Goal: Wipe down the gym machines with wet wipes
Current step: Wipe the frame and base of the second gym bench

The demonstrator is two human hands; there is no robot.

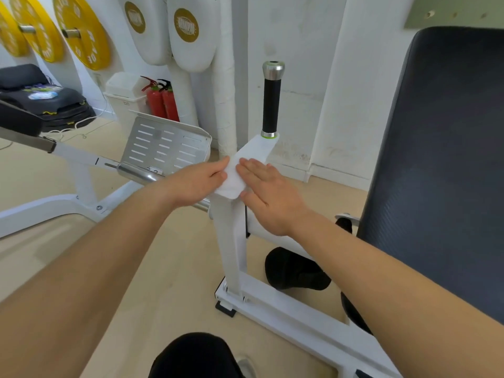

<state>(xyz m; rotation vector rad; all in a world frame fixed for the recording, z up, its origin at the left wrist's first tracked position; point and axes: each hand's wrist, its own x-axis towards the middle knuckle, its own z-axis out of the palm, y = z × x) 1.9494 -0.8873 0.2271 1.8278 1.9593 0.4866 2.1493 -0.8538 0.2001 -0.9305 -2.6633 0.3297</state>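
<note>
left hand pinches the wipe on the frame — right hand presses it, fingers flat. handle and pad look undone.

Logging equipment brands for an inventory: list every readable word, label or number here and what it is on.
None reads clearly.
Yellow round weight plates: white lettering, too blurred.
Gold round emblems on white padded shields: lettering too blurred.
Packet on black floor mats: print too small.
White wet wipe: no print visible.
</note>
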